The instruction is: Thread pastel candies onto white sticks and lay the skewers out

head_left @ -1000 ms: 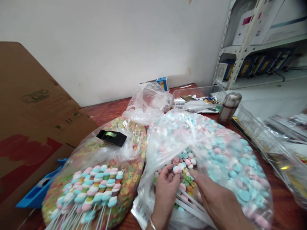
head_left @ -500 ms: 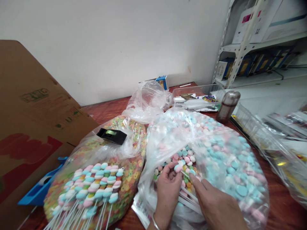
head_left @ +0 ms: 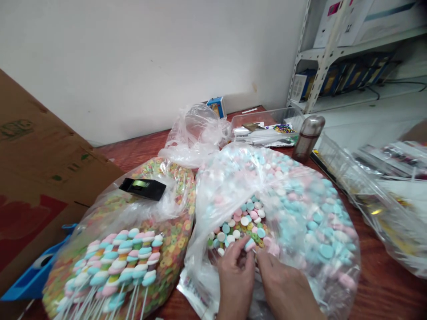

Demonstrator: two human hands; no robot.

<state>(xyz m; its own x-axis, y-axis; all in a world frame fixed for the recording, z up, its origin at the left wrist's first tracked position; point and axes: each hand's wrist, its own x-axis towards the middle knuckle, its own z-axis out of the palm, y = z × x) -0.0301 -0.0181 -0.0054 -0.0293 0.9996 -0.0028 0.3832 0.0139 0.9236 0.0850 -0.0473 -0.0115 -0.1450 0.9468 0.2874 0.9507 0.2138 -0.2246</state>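
The left hand [head_left: 235, 280] pinches a pink-and-blue marshmallow disc [head_left: 249, 244] at the opening of a clear plastic bag [head_left: 300, 222] packed with pastel marshmallow discs. The right hand [head_left: 283, 284] curls in just beside it, its grip impossible to tell. At ten o'clock lies a clear bag of colourful cereal rings [head_left: 173, 249] under pastel marshmallow skewers [head_left: 116, 262]. A steel flask [head_left: 308, 138] stands at one o'clock on the reddish-brown wooden desk [head_left: 393, 293].

Candy discs [head_left: 242, 226] in pink, blue, white (pastel).
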